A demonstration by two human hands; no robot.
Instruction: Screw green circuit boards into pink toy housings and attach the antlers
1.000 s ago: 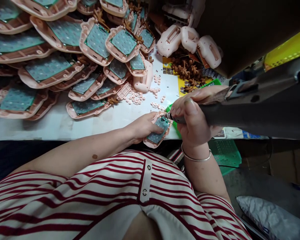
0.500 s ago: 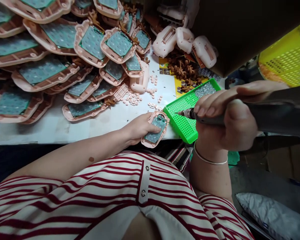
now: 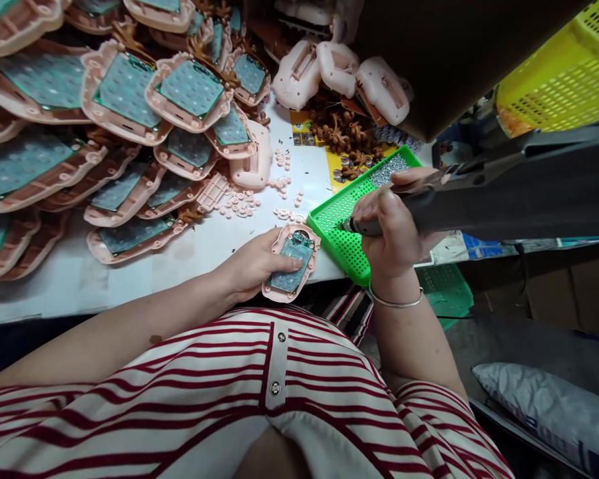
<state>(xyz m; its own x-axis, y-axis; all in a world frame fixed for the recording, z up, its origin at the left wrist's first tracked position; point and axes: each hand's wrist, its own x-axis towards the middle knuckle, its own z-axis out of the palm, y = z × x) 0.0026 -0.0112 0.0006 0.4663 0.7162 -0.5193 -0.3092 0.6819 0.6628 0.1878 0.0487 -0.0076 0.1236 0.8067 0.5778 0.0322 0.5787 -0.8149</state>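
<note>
From where I stand, the left hand [image 3: 257,263] is closed on a palm-sized, pale pink plastic half-shell [image 3: 278,295], thumb laid over the green-edged circuit board [image 3: 283,282] inside it. The shell lies at the front edge of the white tabletop [image 3: 197,251], open side up. The right hand [image 3: 392,233] is wrapped around a dark, long-bodied power driver [image 3: 494,209], its tip [image 3: 348,225] over the bright green perforated plastic tray [image 3: 358,271], just to the right of the left hand. Whether the tip touches the tray floor, or carries anything, cannot be told. Small silvery metal pieces [image 3: 389,170] lie at the tray's far end, beyond the right hand. Loose pale pink plastic rings [image 3: 239,203] lie beyond the left hand.

Recommended handling, in my judgement: Grip the shell by its rim and rest the thumb lightly, so the board seats flat without flexing. Hold the shell level and close to the tray to shorten the driver's travel. Support the driver's weight with the whole right hand, guide the tip slowly, and avoid knocking the tray's rim, since the small pieces could scatter.
</note>
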